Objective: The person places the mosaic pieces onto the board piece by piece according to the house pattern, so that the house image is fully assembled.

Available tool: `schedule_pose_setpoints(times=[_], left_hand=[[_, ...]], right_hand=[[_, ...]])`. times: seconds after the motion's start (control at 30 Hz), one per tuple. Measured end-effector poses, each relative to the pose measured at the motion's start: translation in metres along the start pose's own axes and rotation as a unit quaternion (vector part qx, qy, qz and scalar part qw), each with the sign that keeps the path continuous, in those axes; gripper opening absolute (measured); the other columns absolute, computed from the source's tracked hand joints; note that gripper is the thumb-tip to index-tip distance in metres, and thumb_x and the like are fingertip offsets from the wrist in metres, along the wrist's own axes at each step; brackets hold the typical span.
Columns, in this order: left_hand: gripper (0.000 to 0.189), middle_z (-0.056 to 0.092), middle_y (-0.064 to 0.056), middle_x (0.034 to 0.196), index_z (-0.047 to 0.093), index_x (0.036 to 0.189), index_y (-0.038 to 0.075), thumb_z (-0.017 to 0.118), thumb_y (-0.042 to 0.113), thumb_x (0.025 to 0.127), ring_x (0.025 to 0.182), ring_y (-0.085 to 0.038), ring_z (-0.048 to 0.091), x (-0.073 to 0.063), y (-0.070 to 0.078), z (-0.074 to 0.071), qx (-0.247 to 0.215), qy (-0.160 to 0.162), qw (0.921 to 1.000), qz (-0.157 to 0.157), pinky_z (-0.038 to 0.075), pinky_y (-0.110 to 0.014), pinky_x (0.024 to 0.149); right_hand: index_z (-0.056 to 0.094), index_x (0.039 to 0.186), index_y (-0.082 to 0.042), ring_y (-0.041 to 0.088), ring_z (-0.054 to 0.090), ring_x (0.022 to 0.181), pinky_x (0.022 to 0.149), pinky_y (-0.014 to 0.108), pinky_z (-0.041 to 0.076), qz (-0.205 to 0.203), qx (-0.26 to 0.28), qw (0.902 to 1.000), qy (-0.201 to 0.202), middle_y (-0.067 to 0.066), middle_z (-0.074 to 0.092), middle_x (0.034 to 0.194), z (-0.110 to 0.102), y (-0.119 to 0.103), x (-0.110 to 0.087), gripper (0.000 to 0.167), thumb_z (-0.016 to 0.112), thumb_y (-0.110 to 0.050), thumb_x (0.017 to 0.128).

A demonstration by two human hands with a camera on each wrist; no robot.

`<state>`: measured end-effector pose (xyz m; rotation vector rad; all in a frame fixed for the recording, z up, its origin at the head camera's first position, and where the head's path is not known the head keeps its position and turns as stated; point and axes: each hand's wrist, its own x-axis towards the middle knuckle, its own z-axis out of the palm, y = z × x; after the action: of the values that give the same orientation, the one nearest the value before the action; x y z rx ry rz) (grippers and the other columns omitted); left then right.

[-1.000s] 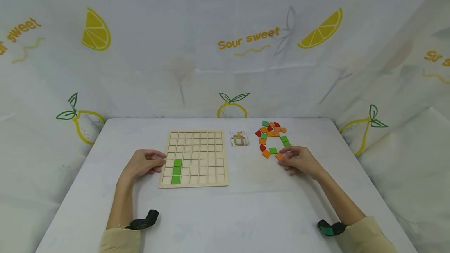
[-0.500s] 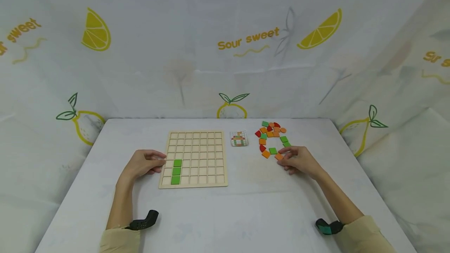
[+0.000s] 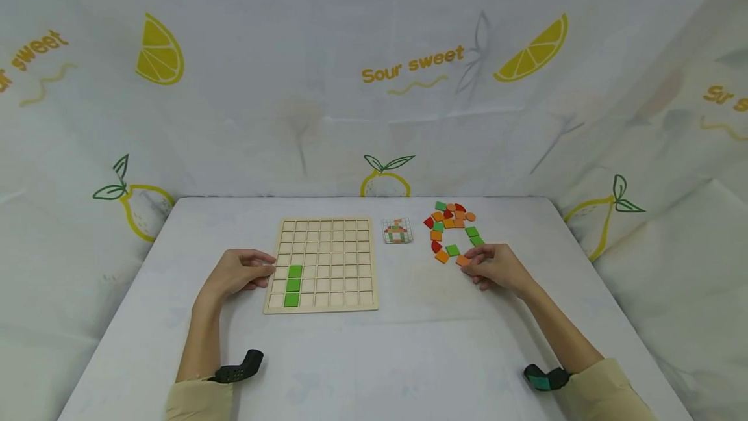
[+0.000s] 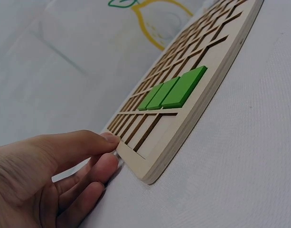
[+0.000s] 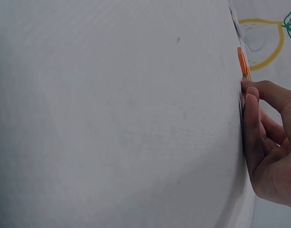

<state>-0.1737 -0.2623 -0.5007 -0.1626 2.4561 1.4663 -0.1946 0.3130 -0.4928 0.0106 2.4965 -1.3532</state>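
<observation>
My left hand point(image 3: 241, 271) pinches the left edge of the wooden grid board point(image 3: 326, 308), its thumb lying on the rim in the left wrist view. Three green square tiles point(image 3: 293, 284) fill cells in one column near the board's lower left. At the front of the loose tiles, my right hand point(image 3: 495, 267) has its thumb and index finger about an orange square tile point(image 3: 462, 260). A loose green square tile point(image 3: 452, 250) lies just beyond that orange one. The right wrist view shows the fingertips low against the tabletop, partly hiding the grip.
Several orange, green and red tiles point(image 3: 448, 223) lie in a rough ring on the right of the white table point(image 3: 374, 362). A small pattern card point(image 3: 397, 230) sits between board and tiles. White cloth point(image 3: 263, 128) with lemon prints stands behind the table.
The orange tile and the green tile beyond it have shifted slightly left. My right hand has moved a little left too, while the left hand and the board stay put.
</observation>
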Motion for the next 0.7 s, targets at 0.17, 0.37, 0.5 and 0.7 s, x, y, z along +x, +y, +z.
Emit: schedule_pose_setpoints(times=[0.17,0.37,0.5,0.7], left_hand=[[0.036,0.076,0.004,0.079,0.076,0.127,0.001,0.080,0.023,0.098,0.067,-0.009,0.071,-0.0012,-0.0003,0.0003,-0.002,-0.002,1.0000,-0.002,0.056,-0.026,0.061],[0.035,0.076,0.003,0.081,0.076,0.126,0.001,0.080,0.022,0.099,0.068,-0.010,0.072,-0.0007,-0.0009,-0.0002,0.001,-0.001,1.0000,-0.004,0.057,-0.026,0.062],[0.034,0.076,0.002,0.081,0.076,0.127,0.001,0.079,0.022,0.100,0.068,-0.009,0.072,0.0012,-0.0017,-0.0006,0.006,-0.002,1.0000,0.001,0.056,-0.025,0.061],[0.035,0.075,0.003,0.080,0.076,0.127,0.001,0.079,0.022,0.100,0.067,-0.009,0.072,0.0016,-0.0029,-0.0008,0.004,-0.003,1.0000,0.004,0.055,-0.025,0.060]], right_hand=[[0.068,0.126,0.007,0.013,0.067,0.067,0.059,0.026,0.061,0.002,-0.006,0.9999,0.011,0.003,0.064,0.085,0.0019,-0.0005,-0.0006,0.042,0.083,-0.019,0.097],[0.068,0.127,0.007,0.014,0.067,0.067,0.059,0.026,0.060,0.001,-0.006,0.9999,0.016,0.004,0.065,0.086,0.0028,0.0004,-0.0005,0.043,0.084,-0.019,0.097],[0.069,0.127,0.007,0.014,0.067,0.067,0.059,0.026,0.060,0.004,-0.005,0.9998,0.017,0.005,0.065,0.087,0.0031,0.0008,-0.0005,0.044,0.084,-0.021,0.096],[0.070,0.126,0.006,0.015,0.067,0.067,0.059,0.026,0.060,0.000,-0.010,0.9997,0.022,0.004,0.065,0.086,0.0033,0.0008,-0.0009,0.043,0.084,-0.021,0.096]])
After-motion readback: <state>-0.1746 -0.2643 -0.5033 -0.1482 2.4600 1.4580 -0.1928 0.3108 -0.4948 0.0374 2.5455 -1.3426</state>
